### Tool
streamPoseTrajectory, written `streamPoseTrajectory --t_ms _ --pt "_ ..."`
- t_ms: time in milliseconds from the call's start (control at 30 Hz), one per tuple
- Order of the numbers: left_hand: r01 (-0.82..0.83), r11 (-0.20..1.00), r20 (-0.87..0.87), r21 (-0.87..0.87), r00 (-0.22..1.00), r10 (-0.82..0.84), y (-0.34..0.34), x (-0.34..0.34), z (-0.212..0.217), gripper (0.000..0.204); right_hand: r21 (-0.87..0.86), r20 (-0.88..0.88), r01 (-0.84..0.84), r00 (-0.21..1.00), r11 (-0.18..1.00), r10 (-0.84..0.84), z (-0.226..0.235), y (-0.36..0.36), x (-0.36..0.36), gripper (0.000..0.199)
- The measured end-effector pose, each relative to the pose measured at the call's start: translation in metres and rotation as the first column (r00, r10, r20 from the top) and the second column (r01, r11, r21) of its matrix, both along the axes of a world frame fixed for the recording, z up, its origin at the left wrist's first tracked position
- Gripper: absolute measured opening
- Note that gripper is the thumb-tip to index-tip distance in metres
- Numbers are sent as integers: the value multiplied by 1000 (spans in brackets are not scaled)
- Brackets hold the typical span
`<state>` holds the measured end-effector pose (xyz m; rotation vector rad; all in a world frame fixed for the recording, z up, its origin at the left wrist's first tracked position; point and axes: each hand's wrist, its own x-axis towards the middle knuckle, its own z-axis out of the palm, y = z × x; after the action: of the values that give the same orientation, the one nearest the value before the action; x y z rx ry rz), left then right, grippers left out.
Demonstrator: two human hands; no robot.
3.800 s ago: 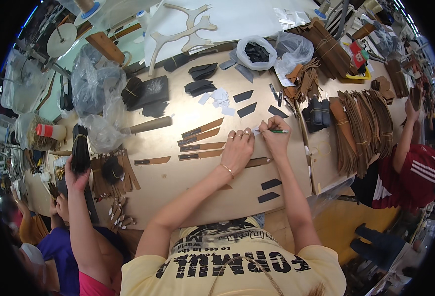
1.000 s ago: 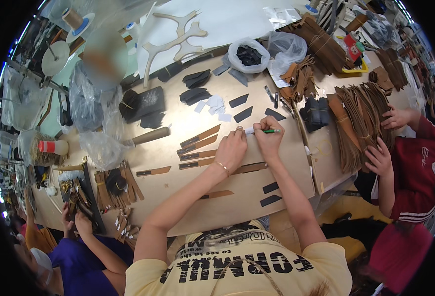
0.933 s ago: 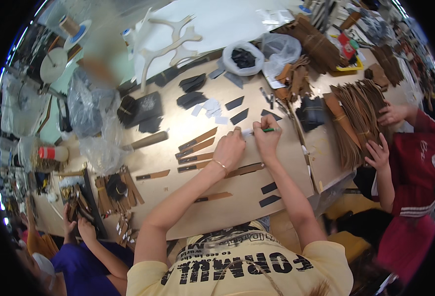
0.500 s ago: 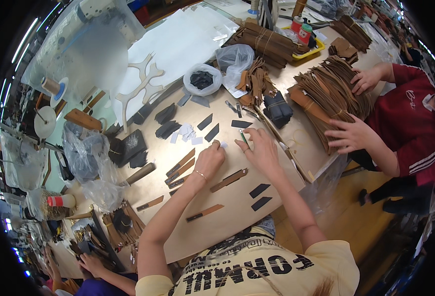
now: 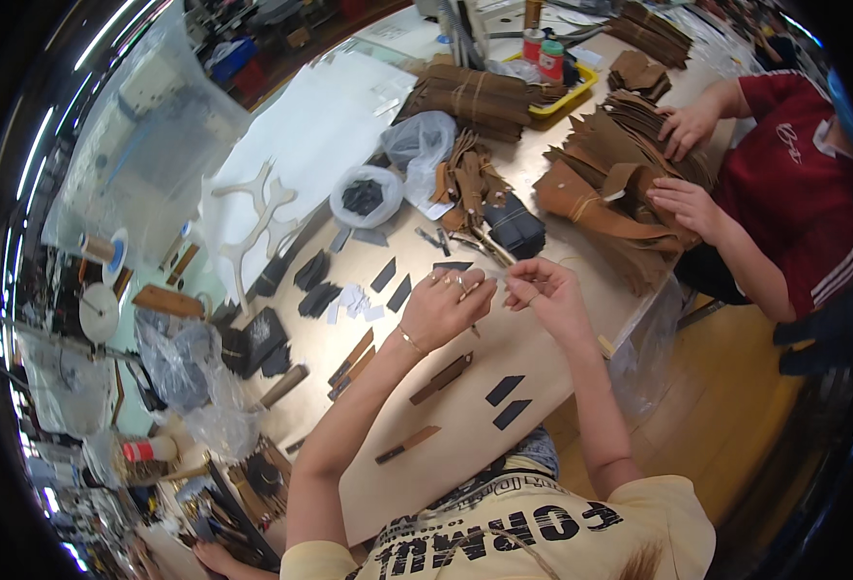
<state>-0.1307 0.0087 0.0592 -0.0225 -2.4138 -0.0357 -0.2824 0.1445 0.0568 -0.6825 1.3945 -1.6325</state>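
Over the middle of the workbench [image 5: 402, 483] my two hands are close together with fingertips nearly meeting. My left hand [image 5: 446, 307] has its fingers curled closed; what they hold is hidden, though a thin dark tip shows just below them. My right hand [image 5: 550, 298] pinches thumb and fingers, and whatever lies between them is too small to name. Nearest my hands are dark slanted strips [image 5: 399, 292] and small white cards [image 5: 354, 301]. Brown strips with dark ends [image 5: 409, 444] and a darker brown strip [image 5: 442, 378] lie nearer me, beside two black pieces [image 5: 506, 390].
A plastic-lined tub of black pieces [image 5: 368, 197] stands beyond my hands, beside bundled brown strips [image 5: 468, 182] and a black stack [image 5: 514, 228]. At right a co-worker in a red shirt [image 5: 784, 164] handles a brown leather pile [image 5: 608, 174]. A wooden-handled tool [image 5: 284, 386] lies left.
My hands have come together and closed; the slim green pen-like tool seen in my right hand earlier no longer shows clearly there. The co-worker has folded over part of the brown pile. The view has shifted.
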Motion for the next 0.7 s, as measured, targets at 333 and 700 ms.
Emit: streamPoseTrajectory --t_ms 333,700 --pt "-88 909 3 406 995 95 -14 -69 -4 39 24 28 294 955 955 -295 -36 19 -26 13" --pt "-231 830 149 508 972 180 -36 -59 -24 16 -35 156 416 900 909 -406 -74 28 -37 12"
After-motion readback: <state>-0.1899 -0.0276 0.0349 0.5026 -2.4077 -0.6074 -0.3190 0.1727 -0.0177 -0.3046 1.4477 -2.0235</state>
